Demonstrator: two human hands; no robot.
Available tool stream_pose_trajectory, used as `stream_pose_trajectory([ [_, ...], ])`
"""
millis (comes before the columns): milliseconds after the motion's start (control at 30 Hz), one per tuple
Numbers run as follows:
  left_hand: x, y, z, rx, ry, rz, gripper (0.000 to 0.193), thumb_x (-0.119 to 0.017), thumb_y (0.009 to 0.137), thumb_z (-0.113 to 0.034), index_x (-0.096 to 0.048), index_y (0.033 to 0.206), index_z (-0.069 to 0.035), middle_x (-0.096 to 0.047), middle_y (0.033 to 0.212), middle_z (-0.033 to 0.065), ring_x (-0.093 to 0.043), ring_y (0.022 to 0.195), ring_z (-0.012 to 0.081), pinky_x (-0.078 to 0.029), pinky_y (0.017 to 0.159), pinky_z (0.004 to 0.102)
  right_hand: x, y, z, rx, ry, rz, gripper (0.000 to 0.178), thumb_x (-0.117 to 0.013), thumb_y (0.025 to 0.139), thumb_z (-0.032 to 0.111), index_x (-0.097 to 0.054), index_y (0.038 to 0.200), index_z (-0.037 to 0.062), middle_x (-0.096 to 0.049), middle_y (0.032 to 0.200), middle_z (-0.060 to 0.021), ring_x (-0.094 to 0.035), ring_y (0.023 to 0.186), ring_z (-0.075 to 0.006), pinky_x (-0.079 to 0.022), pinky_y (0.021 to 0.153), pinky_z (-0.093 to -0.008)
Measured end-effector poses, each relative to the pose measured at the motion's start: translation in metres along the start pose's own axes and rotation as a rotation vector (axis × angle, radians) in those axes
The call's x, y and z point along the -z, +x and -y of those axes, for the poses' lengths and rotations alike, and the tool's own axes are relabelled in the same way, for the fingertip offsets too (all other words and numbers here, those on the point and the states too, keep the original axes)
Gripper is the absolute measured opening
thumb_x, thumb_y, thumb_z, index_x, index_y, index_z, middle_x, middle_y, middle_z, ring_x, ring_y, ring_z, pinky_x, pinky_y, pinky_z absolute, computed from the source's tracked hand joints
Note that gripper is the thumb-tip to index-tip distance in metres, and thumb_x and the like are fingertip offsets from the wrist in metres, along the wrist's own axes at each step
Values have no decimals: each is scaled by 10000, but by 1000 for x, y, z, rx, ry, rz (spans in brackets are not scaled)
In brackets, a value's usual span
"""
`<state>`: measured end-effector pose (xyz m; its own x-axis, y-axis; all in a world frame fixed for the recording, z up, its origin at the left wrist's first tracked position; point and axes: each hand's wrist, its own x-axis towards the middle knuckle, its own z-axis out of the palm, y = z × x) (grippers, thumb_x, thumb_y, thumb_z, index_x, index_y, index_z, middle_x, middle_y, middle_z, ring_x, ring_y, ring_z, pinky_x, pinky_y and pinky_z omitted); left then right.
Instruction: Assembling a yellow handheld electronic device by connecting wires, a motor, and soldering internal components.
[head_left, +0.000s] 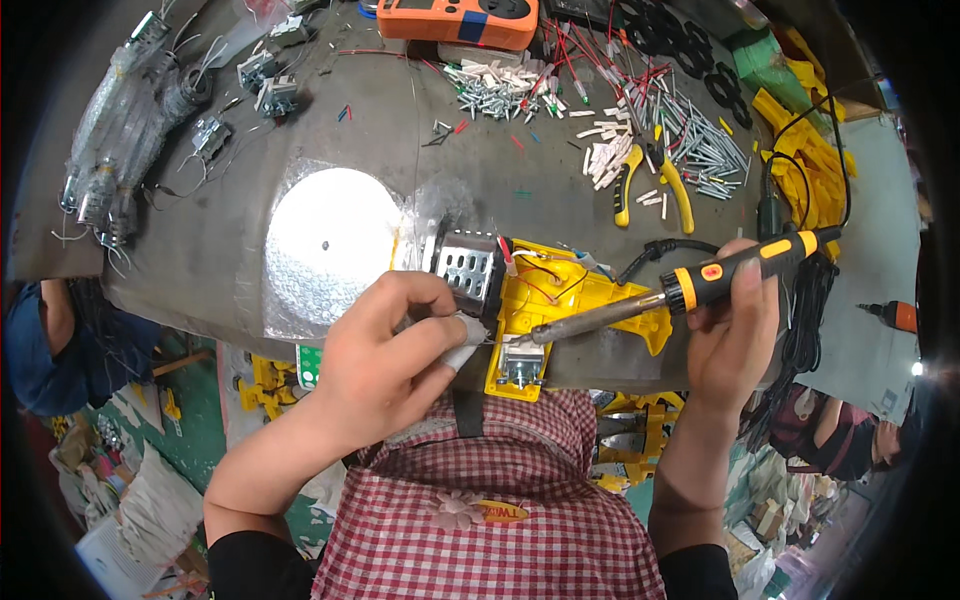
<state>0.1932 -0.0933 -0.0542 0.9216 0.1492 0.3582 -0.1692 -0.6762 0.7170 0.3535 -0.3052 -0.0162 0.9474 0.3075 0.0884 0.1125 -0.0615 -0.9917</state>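
Observation:
My right hand (735,340) grips a black-and-yellow soldering iron (715,284) by its handle. The iron's metal barrel points left, and its tip is at a small switch-like part (522,368) in the near end of an open yellow tool housing (548,290). My left hand (385,365) is closed in a pinch left of the housing, with a whitish crumpled piece (466,340) at its fingertips; any thin wire there is too fine to make out. A perforated metal heater guard (468,266) adjoins the housing's left side. Thin wires run inside the housing, and a black cord (672,245) leads from it.
Yellow-handled pliers (665,185), long screws (705,150) and white sleeves (608,155) lie at the far right. An orange multimeter (460,20) stands at the back. A shiny plastic-wrapped disc (325,245) lies left of my hand. Wrapped metal parts (115,140) lie far left. Other people sit at both sides.

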Motion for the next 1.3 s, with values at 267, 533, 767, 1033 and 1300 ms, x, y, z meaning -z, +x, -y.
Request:
stream_pose_trajectory([
  [267,-3,0,2,-34,18,11,307,-710,592,19,-644,884,-49,-540,941,92,-577,788,233,-485,641,327,-2,-6,7,13,-18,-11,256,-479,968,267,-494,1029,19,-560,763,-28,-483,578,-50,-363,484,-177],
  [533,-8,2,4,-80,94,0,289,-743,585,4,-657,850,-74,-547,897,72,-582,768,221,-485,617,306,0,-5,6,55,-25,25,265,-489,969,277,-492,1043,22,-561,764,-26,-477,574,-50,-358,485,-173],
  [767,-13,1,5,-108,114,-30,277,-749,585,-9,-658,838,-76,-553,882,67,-576,768,213,-476,598,306,0,-5,4,43,-49,25,278,-512,964,284,-490,1043,19,-564,776,-28,-475,570,-49,-370,495,-172],
  [1033,-8,5,4,-142,162,-15,201,-735,648,-111,-636,817,-65,-576,904,59,-575,725,220,-423,610,342,-1,-5,4,44,-75,22,345,-574,935,329,-482,1035,12,-579,763,-37,-491,534,-51,-377,473,-166],
  [1300,24,28,-15,520,-494,-34,300,-551,869,-61,-537,1150,42,-628,939,140,-516,563,121,-383,495,234,-1,-7,-1,41,13,5,369,-584,927,337,-478,1045,4,-583,765,-38,-512,541,-58,-401,476,-171],
])
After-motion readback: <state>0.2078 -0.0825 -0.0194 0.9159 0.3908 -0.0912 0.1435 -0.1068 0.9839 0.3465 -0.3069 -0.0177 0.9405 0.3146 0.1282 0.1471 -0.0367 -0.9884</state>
